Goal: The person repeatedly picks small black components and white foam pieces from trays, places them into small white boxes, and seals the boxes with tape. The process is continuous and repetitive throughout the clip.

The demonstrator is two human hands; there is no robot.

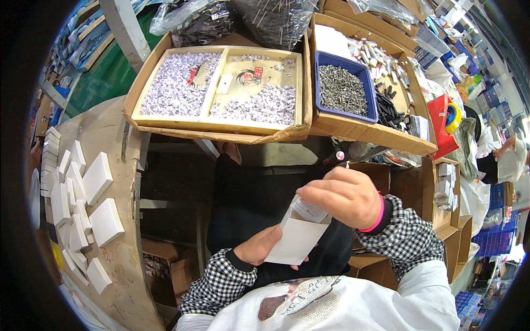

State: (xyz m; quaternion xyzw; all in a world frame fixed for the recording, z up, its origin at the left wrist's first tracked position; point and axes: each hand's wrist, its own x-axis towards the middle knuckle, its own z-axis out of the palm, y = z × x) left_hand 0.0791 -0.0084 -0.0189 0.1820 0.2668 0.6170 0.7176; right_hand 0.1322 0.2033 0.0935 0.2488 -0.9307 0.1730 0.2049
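My left hand (260,246) is closed around the lower left side of a small white cardboard box (296,243), tilted above my lap. Its top end is uncovered, and a printed, folded paper-like piece (310,210) shows in the opening. Over that opening, my right hand (343,197) is bent with its fingers curled together at the box's upper edge. What those fingers grip is hidden behind them. Checked sleeves cover both forearms, and a pink band (375,215) circles the right wrist.
Ahead stands a divided wooden tray (212,118) of small white pieces. Right of it are a blue bin (346,113) of metal parts and a cardboard tray (375,136) with white and black parts. Several white boxes (106,222) lie on the left table (124,265). Another person (510,160) is far right.
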